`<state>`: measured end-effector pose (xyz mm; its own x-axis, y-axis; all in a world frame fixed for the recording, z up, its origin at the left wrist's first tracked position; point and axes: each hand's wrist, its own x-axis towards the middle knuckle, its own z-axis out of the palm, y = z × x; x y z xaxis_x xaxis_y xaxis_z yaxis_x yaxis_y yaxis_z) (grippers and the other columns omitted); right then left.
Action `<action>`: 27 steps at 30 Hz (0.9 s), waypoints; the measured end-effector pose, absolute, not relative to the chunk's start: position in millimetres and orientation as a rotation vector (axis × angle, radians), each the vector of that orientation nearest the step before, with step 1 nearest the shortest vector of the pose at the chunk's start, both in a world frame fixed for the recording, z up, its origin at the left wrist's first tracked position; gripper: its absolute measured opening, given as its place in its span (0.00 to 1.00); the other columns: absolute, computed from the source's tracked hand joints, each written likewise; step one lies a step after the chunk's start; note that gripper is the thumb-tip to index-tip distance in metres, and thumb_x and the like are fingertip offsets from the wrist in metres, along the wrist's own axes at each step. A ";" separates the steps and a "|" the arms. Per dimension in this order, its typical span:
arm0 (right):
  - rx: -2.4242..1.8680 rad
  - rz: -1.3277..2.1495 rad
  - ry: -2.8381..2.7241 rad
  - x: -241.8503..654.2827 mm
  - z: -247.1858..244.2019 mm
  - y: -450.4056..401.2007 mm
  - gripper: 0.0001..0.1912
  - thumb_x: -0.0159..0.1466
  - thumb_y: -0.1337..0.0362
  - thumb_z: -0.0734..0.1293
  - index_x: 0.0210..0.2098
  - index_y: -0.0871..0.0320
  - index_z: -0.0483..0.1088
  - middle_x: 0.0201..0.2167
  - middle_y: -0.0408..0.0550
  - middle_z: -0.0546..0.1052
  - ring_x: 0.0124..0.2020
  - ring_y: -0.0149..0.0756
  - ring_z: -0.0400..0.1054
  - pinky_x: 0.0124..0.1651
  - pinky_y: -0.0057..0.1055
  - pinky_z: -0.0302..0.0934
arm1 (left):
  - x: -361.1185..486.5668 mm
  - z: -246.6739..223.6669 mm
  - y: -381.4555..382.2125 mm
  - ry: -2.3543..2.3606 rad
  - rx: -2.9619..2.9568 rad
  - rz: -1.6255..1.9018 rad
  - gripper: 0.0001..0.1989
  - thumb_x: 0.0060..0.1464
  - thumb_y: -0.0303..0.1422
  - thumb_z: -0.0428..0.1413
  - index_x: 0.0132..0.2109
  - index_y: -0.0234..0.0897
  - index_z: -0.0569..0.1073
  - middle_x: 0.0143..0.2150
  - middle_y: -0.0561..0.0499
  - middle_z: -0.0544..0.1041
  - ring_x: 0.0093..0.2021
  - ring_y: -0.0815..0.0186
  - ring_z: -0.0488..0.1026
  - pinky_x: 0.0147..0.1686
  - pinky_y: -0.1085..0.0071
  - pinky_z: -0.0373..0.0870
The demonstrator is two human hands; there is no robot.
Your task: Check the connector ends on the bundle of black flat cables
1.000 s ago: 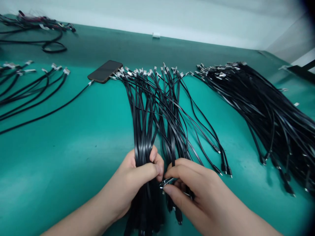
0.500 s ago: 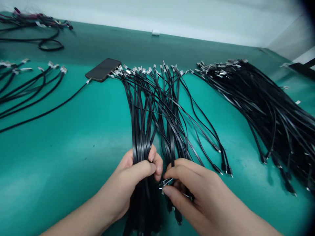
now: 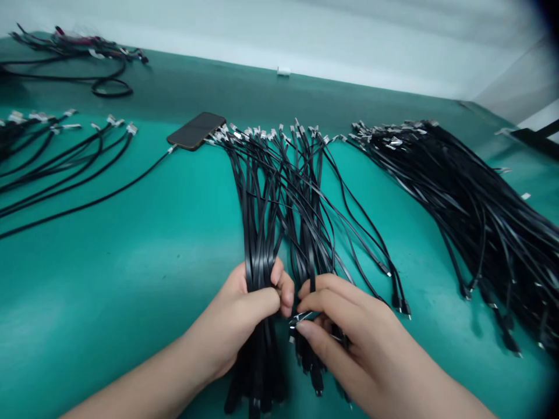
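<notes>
My left hand (image 3: pixel 238 317) is wrapped round a bundle of flat black cables (image 3: pixel 258 244), whose lower ends hang out below the fist. Close to its right, my right hand (image 3: pixel 349 323) pinches black cable ends (image 3: pixel 302 318) with metal tips between thumb and fingers; how many is unclear. More cables (image 3: pixel 311 233) run down behind and under that hand, partly hidden by it. At the far end of this spread, metal USB plugs (image 3: pixel 271 135) lie in a rough row, some against a phone (image 3: pixel 198 129).
A large heap of black cables (image 3: pixel 476 203) covers the right side of the green table (image 3: pixel 131 279). Several thicker cables (image 3: pixel 87 139) lie at left, one plugged into the phone. Tangled wires (image 3: pixel 82 43) sit at the back left, and a small white roll (image 3: pixel 283 71) stands near the wall.
The view has shifted slightly, so the phone and plugs appear farther right and lower. Both hands keep their grips, sitting slightly farther right in the picture.
</notes>
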<state>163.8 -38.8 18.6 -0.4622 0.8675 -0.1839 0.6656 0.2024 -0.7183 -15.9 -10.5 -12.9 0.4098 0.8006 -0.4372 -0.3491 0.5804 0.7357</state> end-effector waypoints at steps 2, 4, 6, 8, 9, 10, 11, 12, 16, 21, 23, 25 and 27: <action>-1.450 1.053 -2.210 166.0 18.2 -38.9 0.08 0.73 0.67 0.60 0.42 0.53 0.70 0.45 0.48 0.72 0.48 0.37 0.71 0.47 0.33 0.69 | -15.7 -12.8 -10.0 0.861 0.588 0.779 0.09 0.48 0.25 0.56 0.33 0.40 0.64 0.29 0.58 0.72 0.31 0.68 0.66 0.35 0.69 0.63; -1.439 0.954 -2.182 168.4 18.2 -38.1 0.08 0.73 0.66 0.59 0.42 0.53 0.70 0.48 0.50 0.72 0.53 0.39 0.69 0.49 0.35 0.69 | -15.7 -12.2 -10.2 0.858 0.588 0.782 0.08 0.51 0.27 0.58 0.33 0.39 0.64 0.30 0.57 0.73 0.32 0.68 0.67 0.36 0.68 0.64; -1.426 0.902 -2.143 169.8 18.9 -36.5 0.10 0.74 0.65 0.58 0.41 0.53 0.70 0.46 0.51 0.74 0.52 0.40 0.71 0.48 0.35 0.70 | -15.9 -11.4 -10.7 0.864 0.603 0.787 0.09 0.51 0.28 0.60 0.33 0.39 0.64 0.30 0.56 0.74 0.32 0.68 0.68 0.37 0.69 0.64; -1.441 0.944 -2.120 170.1 19.8 -34.7 0.11 0.75 0.64 0.56 0.40 0.53 0.68 0.39 0.49 0.75 0.42 0.37 0.73 0.41 0.32 0.70 | -16.3 -10.7 -11.1 0.878 0.616 0.792 0.11 0.51 0.28 0.61 0.33 0.39 0.64 0.30 0.56 0.74 0.32 0.68 0.68 0.37 0.69 0.64; -1.464 0.979 -2.121 169.8 20.1 -34.1 0.11 0.75 0.63 0.56 0.40 0.54 0.68 0.36 0.47 0.75 0.36 0.35 0.73 0.36 0.30 0.69 | -16.5 -10.4 -11.1 0.885 0.621 0.792 0.11 0.51 0.28 0.61 0.33 0.39 0.64 0.30 0.56 0.74 0.32 0.68 0.68 0.37 0.69 0.64; -1.493 1.005 -2.129 169.4 20.3 -33.7 0.11 0.75 0.63 0.55 0.40 0.54 0.67 0.32 0.44 0.75 0.31 0.33 0.71 0.32 0.29 0.66 | -16.6 -10.4 -11.0 0.891 0.626 0.792 0.11 0.51 0.28 0.61 0.33 0.39 0.64 0.30 0.56 0.74 0.32 0.68 0.68 0.37 0.69 0.64; -1.521 1.015 -2.137 168.9 20.3 -33.6 0.12 0.76 0.62 0.55 0.40 0.54 0.67 0.29 0.42 0.73 0.27 0.31 0.69 0.28 0.27 0.63 | -16.7 -10.5 -10.8 0.895 0.632 0.792 0.11 0.51 0.28 0.61 0.33 0.39 0.64 0.30 0.56 0.74 0.32 0.68 0.68 0.37 0.70 0.63; -1.540 1.006 -2.145 168.6 20.1 -33.6 0.12 0.76 0.61 0.55 0.39 0.54 0.67 0.26 0.41 0.72 0.24 0.30 0.66 0.25 0.27 0.60 | -16.6 -10.7 -10.5 0.895 0.639 0.794 0.11 0.51 0.28 0.61 0.33 0.39 0.64 0.30 0.57 0.74 0.32 0.68 0.69 0.37 0.70 0.63; -1.542 0.946 -2.144 167.6 20.6 -35.0 0.14 0.76 0.60 0.54 0.36 0.54 0.63 0.22 0.38 0.68 0.20 0.28 0.60 0.20 0.26 0.53 | -15.3 -12.1 -9.3 0.883 0.680 0.811 0.13 0.51 0.28 0.63 0.31 0.39 0.63 0.29 0.57 0.74 0.32 0.69 0.69 0.36 0.70 0.63; -1.535 0.859 -2.152 166.4 22.3 -36.7 0.09 0.75 0.64 0.54 0.43 0.54 0.64 0.26 0.40 0.69 0.25 0.31 0.66 0.25 0.27 0.60 | -12.4 -11.0 -9.3 0.925 0.731 0.836 0.14 0.49 0.27 0.64 0.29 0.39 0.63 0.28 0.57 0.75 0.31 0.69 0.70 0.37 0.70 0.64; -1.513 0.758 -2.192 167.2 20.2 -37.2 0.08 0.74 0.66 0.55 0.45 0.54 0.64 0.31 0.43 0.72 0.30 0.33 0.69 0.30 0.29 0.64 | -11.3 -11.1 -9.6 0.948 0.743 0.847 0.15 0.49 0.28 0.64 0.28 0.39 0.63 0.28 0.57 0.75 0.31 0.68 0.70 0.37 0.70 0.64; -1.479 0.620 -2.249 169.2 16.9 -37.9 0.07 0.73 0.68 0.57 0.45 0.54 0.66 0.35 0.46 0.74 0.34 0.36 0.72 0.35 0.32 0.66 | -10.0 -12.0 -9.8 0.974 0.753 0.862 0.15 0.49 0.29 0.65 0.28 0.39 0.63 0.27 0.56 0.76 0.32 0.68 0.71 0.37 0.69 0.65; -1.449 0.484 -2.297 171.7 13.6 -39.0 0.07 0.72 0.68 0.60 0.47 0.54 0.66 0.37 0.47 0.76 0.37 0.38 0.74 0.39 0.33 0.68 | -8.9 -13.6 -10.1 0.994 0.765 0.877 0.15 0.48 0.29 0.65 0.27 0.39 0.64 0.27 0.55 0.76 0.32 0.67 0.71 0.38 0.69 0.65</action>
